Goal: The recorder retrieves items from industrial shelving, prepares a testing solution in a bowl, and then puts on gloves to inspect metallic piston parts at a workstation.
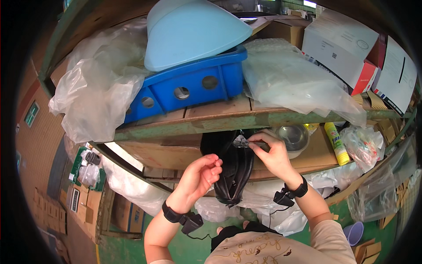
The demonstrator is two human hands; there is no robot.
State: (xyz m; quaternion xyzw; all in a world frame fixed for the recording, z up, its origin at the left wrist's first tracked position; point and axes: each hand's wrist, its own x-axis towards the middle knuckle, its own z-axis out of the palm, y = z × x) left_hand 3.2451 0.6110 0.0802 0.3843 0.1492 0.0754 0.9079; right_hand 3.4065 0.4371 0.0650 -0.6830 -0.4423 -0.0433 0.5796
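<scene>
Left hand (200, 178) loosely curled, palm inward; right hand (275, 157) farther forward, pinching.

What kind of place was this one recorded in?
Probably a warehouse or workshop storage area: a worn green metal shelf carries a blue plastic crate and a white carton, and there is a green-painted floor below.

Bare hands (198, 176): two, centre
Black bag (235, 171): one, centre
Wrist straps (172, 213): two, lower centre
Blue crate (195, 88): one, upper centre
Yellow bottle (336, 144): one, right
</scene>
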